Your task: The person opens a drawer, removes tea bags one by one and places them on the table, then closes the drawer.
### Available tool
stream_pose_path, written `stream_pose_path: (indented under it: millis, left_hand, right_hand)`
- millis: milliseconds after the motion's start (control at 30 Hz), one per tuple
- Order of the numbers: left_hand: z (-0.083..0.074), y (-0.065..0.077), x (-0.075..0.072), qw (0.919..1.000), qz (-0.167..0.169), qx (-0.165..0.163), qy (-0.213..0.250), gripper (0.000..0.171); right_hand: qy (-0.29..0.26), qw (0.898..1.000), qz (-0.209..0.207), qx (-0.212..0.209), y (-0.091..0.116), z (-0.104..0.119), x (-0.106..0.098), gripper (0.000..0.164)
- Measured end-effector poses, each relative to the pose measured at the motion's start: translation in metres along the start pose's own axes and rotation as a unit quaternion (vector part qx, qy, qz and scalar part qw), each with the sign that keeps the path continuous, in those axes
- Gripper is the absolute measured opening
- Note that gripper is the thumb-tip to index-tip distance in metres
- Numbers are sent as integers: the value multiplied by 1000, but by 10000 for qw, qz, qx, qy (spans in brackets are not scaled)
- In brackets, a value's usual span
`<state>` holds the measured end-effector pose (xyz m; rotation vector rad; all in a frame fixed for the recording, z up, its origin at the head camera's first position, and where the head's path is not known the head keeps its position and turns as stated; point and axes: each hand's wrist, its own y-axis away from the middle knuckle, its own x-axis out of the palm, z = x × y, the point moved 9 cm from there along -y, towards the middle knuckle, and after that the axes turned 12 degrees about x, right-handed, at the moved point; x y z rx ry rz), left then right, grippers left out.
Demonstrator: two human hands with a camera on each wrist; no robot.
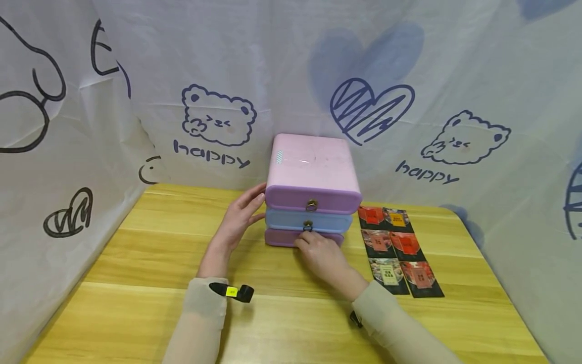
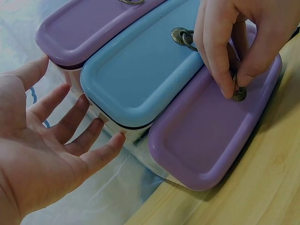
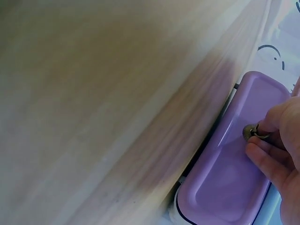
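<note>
A small three-drawer box [image 1: 313, 162] with a pink top stands at the back of the table. Its top drawer [image 1: 291, 198] is purple, the middle drawer [image 2: 140, 65] light blue, the bottom drawer [image 3: 225, 187] purple. My right hand [image 1: 320, 255] pinches the brass ring pull [image 3: 251, 132] of the bottom drawer between thumb and fingers. Against the box's left side rest the spread fingertips of my left hand [image 2: 51, 136], its fingers nearly straight. Another ring pull [image 2: 183, 36] hangs on the blue drawer. All three drawer fronts look about flush.
Several dark packets with red, orange and pale labels [image 1: 404, 245] lie in two columns right of the box. The wooden table [image 1: 136, 303] meets a white printed cloth [image 1: 291, 65] behind and at both sides.
</note>
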<state>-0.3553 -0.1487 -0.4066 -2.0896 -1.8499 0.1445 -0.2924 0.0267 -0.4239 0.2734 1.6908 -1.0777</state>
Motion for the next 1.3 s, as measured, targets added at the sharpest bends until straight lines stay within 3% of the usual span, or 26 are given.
stream_pose_path:
  millis: [400, 1033, 1300]
  left_hand:
    - [1, 0, 3, 10000, 29, 22, 18, 52]
    - [2, 2, -1, 10000, 0, -24, 36, 53]
    - [1, 5, -12, 9978, -432, 309, -406, 50]
  right_hand:
    - [-228, 9996, -81, 163, 2, -4, -3, 16]
    - [-112, 9994, 230, 227, 7, 0, -6, 23]
    - [-467, 9975, 228, 480, 8, -8, -21, 35]
